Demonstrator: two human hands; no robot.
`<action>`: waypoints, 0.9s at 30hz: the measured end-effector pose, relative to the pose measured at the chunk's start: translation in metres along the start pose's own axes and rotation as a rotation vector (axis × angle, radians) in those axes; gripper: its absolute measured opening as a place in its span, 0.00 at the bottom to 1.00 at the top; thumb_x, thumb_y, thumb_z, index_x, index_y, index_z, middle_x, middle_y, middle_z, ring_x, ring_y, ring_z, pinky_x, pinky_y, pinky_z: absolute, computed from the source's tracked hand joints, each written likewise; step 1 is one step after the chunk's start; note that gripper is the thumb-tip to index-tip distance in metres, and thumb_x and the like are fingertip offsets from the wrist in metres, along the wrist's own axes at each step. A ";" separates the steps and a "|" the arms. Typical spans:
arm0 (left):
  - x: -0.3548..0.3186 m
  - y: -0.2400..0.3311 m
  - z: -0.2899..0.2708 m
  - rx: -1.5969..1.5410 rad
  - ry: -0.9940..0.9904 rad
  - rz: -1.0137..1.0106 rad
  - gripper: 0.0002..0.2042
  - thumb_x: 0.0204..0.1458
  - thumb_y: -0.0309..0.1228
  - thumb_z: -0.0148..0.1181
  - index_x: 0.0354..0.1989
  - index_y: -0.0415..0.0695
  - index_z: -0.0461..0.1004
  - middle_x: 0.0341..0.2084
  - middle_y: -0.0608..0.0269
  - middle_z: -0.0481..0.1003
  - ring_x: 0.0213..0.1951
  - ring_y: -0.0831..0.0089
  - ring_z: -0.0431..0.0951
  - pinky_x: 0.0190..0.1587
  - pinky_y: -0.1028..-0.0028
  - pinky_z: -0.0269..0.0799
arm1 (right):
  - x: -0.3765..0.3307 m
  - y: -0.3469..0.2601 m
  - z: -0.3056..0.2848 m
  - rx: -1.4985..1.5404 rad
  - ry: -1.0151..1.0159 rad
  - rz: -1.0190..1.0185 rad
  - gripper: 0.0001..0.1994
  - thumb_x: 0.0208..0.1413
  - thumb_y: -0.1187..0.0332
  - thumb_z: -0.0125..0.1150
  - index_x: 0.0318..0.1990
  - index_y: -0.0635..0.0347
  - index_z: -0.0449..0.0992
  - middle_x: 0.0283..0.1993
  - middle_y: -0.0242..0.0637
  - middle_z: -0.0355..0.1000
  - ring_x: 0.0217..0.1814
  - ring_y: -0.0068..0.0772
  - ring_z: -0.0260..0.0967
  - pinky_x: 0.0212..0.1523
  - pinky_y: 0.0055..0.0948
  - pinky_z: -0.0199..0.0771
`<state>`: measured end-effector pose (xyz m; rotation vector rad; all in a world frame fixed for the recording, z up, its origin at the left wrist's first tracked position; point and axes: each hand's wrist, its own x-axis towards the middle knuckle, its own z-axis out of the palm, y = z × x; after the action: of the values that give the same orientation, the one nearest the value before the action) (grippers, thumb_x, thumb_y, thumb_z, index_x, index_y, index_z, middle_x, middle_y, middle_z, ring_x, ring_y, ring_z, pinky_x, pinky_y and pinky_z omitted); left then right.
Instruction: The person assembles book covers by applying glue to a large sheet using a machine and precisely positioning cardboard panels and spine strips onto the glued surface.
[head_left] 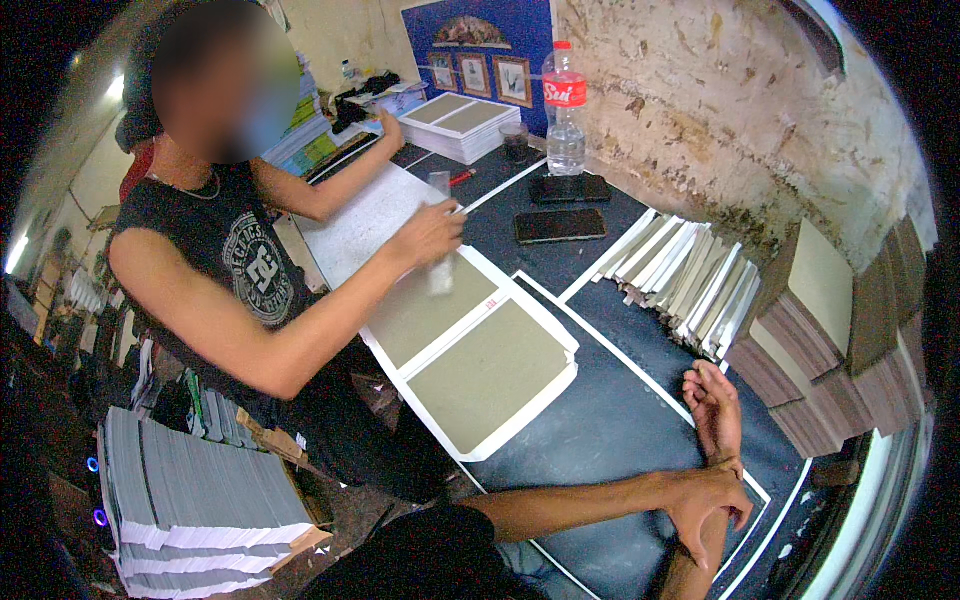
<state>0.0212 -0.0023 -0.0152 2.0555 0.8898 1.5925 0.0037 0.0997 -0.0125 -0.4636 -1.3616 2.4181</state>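
Observation:
My left hand (705, 505) is wrapped round my own right forearm (690, 575), just below the wrist. Palm up on the black table, my right hand (713, 415) rests with its fingers loosely curled and nothing in them. It lies nearest the row of folded white paper strips (690, 280). Left of my hands, two grey boards (490, 375) sit on a white sheet with a bare strip between them. A co-worker's hand (430, 235) holds a blurred, pale flat tool (440, 275) over that sheet. The co-worker's other hand (388, 135) is farther back, by a stack of covers.
Two dark phones (560, 226), a water bottle (566, 130) and a dark cup (514, 140) stand toward the wall. Board stacks (800, 340) rise at the right. A finished-looking cover stack (465, 130) is at the back. Tall paper piles (200, 500) stand lower left.

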 end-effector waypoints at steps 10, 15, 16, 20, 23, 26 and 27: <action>0.002 -0.010 -0.007 -0.168 -0.143 -0.179 0.27 0.23 0.47 0.74 0.35 0.48 0.74 0.31 0.64 0.76 0.40 0.59 0.75 0.50 0.60 0.61 | 0.001 -0.001 -0.001 0.016 0.000 0.012 0.14 0.63 0.66 0.60 0.52 0.65 0.73 0.43 0.37 0.77 0.41 0.26 0.74 0.49 0.25 0.74; 0.002 0.007 -0.012 0.043 -0.157 -0.010 0.28 0.23 0.46 0.73 0.37 0.48 0.74 0.33 0.62 0.76 0.42 0.58 0.75 0.50 0.59 0.64 | 0.001 0.000 -0.002 0.009 0.032 0.009 0.15 0.63 0.66 0.60 0.52 0.66 0.73 0.42 0.38 0.77 0.41 0.26 0.74 0.48 0.25 0.75; 0.000 0.006 -0.009 0.020 -0.146 -0.016 0.28 0.23 0.47 0.74 0.37 0.48 0.74 0.33 0.62 0.75 0.41 0.58 0.75 0.50 0.59 0.64 | 0.001 0.002 0.000 0.010 0.033 0.007 0.15 0.63 0.66 0.60 0.52 0.66 0.73 0.42 0.38 0.77 0.41 0.26 0.74 0.48 0.25 0.75; 0.000 -0.013 -0.003 0.008 -0.168 -0.027 0.32 0.23 0.54 0.76 0.37 0.49 0.74 0.34 0.61 0.75 0.39 0.58 0.75 0.50 0.61 0.64 | 0.001 0.001 0.000 0.013 0.026 0.005 0.16 0.63 0.66 0.60 0.53 0.67 0.73 0.42 0.38 0.77 0.41 0.27 0.74 0.48 0.25 0.75; -0.002 -0.022 -0.002 -0.126 -0.174 -0.146 0.36 0.21 0.60 0.77 0.37 0.50 0.74 0.35 0.61 0.75 0.39 0.59 0.75 0.50 0.63 0.63 | 0.001 0.003 0.000 0.019 0.013 0.005 0.16 0.62 0.66 0.60 0.53 0.68 0.73 0.43 0.38 0.77 0.41 0.27 0.74 0.48 0.25 0.75; 0.000 -0.004 -0.007 0.000 -0.149 -0.029 0.37 0.20 0.62 0.77 0.37 0.49 0.75 0.35 0.61 0.76 0.40 0.58 0.75 0.51 0.62 0.63 | -0.004 -0.003 0.003 -0.009 0.057 0.016 0.17 0.62 0.66 0.61 0.53 0.68 0.72 0.43 0.38 0.77 0.41 0.26 0.73 0.48 0.24 0.74; 0.000 -0.002 -0.007 0.054 -0.105 0.012 0.36 0.20 0.62 0.77 0.35 0.49 0.75 0.33 0.62 0.76 0.38 0.59 0.74 0.50 0.63 0.62 | -0.005 -0.004 0.004 -0.016 0.048 0.015 0.17 0.62 0.66 0.61 0.53 0.67 0.73 0.43 0.37 0.77 0.41 0.26 0.73 0.49 0.24 0.74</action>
<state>0.0142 -0.0018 -0.0145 2.1632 0.8935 1.4661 0.0067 0.0968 -0.0067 -0.5349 -1.3628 2.3936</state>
